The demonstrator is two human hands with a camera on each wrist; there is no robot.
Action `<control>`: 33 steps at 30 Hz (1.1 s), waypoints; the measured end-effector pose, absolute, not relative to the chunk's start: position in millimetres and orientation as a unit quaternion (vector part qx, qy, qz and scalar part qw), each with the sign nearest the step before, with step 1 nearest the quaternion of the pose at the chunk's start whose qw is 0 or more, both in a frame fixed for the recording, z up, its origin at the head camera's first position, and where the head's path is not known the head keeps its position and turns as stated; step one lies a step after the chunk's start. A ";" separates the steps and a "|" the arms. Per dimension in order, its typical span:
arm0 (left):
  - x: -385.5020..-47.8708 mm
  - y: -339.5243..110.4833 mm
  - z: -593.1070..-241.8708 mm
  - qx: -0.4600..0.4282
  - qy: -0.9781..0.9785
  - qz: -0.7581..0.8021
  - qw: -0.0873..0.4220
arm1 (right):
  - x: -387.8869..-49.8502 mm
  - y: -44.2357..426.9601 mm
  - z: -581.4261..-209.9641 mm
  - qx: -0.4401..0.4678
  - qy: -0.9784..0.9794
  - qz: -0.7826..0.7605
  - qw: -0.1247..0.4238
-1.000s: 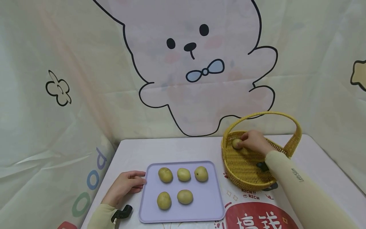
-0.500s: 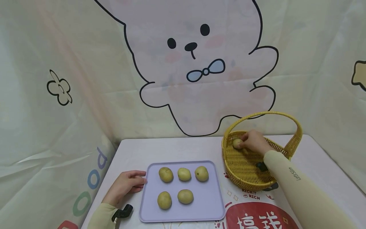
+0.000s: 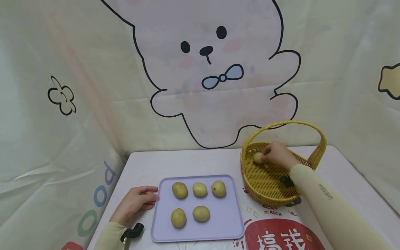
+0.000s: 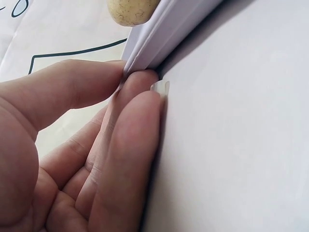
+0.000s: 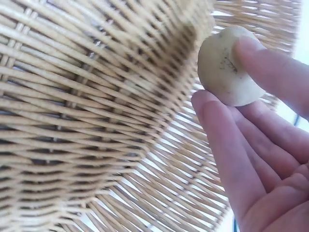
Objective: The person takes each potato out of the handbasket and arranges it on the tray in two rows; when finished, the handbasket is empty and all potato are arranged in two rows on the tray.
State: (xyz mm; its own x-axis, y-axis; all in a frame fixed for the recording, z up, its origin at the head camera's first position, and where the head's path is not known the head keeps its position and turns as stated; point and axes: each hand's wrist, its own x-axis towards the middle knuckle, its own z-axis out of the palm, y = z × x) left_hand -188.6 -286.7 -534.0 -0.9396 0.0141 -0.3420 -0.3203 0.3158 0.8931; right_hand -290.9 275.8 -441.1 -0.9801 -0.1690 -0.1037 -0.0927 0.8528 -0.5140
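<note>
Inside the yellow wicker basket (image 3: 267,184), at its far left side, my right hand (image 3: 278,155) holds a potato (image 3: 257,158). The right wrist view shows thumb and fingertips pinching this potato (image 5: 223,70) beside the woven wall. My left hand (image 3: 133,204) is at the left edge of a lilac tray (image 3: 222,224). Close up, its thumb and fingers (image 4: 130,121) pinch the tray's rim (image 4: 159,36). Several potatoes lie on the tray in two rows, three at the back, among them one (image 3: 201,214) at the front middle.
The basket's tall handle (image 3: 287,122) arches above the right hand. Tray and basket stand side by side on a white table (image 3: 187,163) with a red printed patch (image 3: 281,236) at the front. A cloth (image 3: 203,121) with a bear drawing hangs behind.
The picture has shifted slightly as the head moved. Both hands keep their places, the right on the potato in the basket and the left at the tray.
</note>
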 end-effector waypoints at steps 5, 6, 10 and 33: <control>-187.4 -286.8 -534.0 -0.083 0.796 0.582 0.145 | -272.3 273.7 -426.4 -0.067 0.962 -0.257 0.060; -187.1 -287.1 -534.0 -0.081 0.797 0.581 0.146 | -267.7 272.4 -423.9 -0.067 0.961 -0.261 0.059; -187.1 -289.1 -533.3 -0.085 0.798 0.578 0.148 | -244.6 265.5 -414.0 -0.065 0.957 -0.278 0.045; -187.0 -286.9 -530.6 -0.076 0.798 0.580 0.147 | -136.7 190.9 -415.0 -0.084 0.921 -0.381 0.026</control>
